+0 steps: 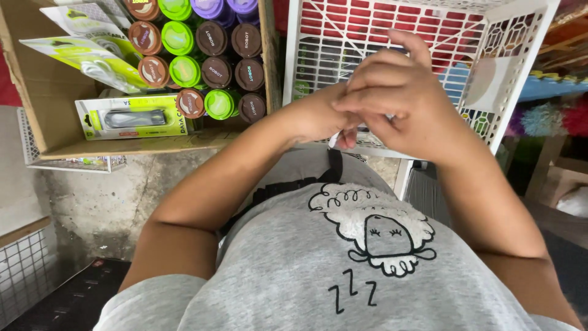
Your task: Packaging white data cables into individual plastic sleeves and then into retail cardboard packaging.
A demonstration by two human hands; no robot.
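Note:
My two hands meet in front of my chest, just before a white plastic lattice basket. My left hand comes in from the left with its fingers curled. My right hand lies over its fingers and covers them. A small white object peeks out beneath the joined fingers. Most of it is hidden, so I cannot tell what it is. Below the hands is my grey shirt with a sheep drawing and a black strap across it.
A cardboard box at upper left holds rows of round-capped cans in brown, green and purple, plus yellow-green packaged cables. A wire rack sits under the box. Concrete floor lies below. Fluffy coloured dusters are at right.

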